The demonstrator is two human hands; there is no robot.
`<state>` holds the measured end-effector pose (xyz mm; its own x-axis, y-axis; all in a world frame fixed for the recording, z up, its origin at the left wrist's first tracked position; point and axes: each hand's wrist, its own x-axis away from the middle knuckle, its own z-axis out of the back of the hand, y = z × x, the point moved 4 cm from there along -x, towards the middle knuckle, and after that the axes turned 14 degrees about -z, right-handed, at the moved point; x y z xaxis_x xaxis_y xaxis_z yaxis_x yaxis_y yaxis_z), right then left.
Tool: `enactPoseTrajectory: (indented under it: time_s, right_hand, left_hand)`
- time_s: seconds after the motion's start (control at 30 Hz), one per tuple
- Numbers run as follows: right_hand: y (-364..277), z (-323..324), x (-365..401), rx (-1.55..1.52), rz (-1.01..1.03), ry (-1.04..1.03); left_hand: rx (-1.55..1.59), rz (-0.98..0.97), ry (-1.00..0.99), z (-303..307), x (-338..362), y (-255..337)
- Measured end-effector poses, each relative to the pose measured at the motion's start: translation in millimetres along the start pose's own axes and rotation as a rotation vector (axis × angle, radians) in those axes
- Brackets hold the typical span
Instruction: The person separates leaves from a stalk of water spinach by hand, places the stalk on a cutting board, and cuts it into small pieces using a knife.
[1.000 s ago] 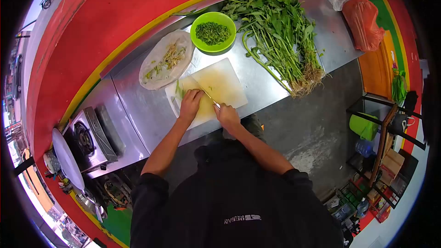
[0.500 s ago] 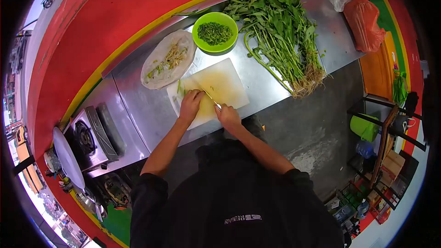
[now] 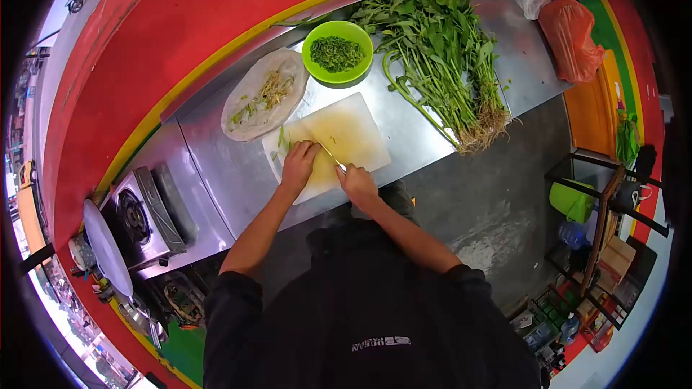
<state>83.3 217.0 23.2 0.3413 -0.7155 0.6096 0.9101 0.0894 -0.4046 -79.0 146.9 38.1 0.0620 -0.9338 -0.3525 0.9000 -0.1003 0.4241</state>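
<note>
On steel counter (image 3: 216, 166), centre frame: still pinning green stems (image 3: 282, 140) to cutting board (image 3: 357, 133) with curled left hand (image 3: 299, 162); still gripping knife (image 3: 330, 153) in clenched right hand (image 3: 355, 181). Barely shifted, so likely mid-chop.

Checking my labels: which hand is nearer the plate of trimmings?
Left. The left hand is on the cutting board just below the plate; the right hand, gripping the knife, is farther right.
</note>
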Motion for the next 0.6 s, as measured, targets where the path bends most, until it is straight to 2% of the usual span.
enactPoseTrajectory:
  time_s: [0.33, 0.4, 0.53, 0.6]
  right_hand:
    - [8, -5, 3, -0.031, 0.0, -0.067]
    - [5, -5, -1, -0.036, 0.035, 0.02]
    - [2, -6, -7, 0.024, 0.022, -0.004]
    - [-4, -5, -8, -0.01, 0.079, 0.039]
  left_hand:
    - [0.039, -0.003, 0.04, -4, 3, -4]
    - [0.027, 0.006, 0.026, -3, 3, -3]
    - [0.01, 0.011, 0.004, 1, 2, 1]
    - [0.022, 0.014, 0.003, 1, 4, 1]
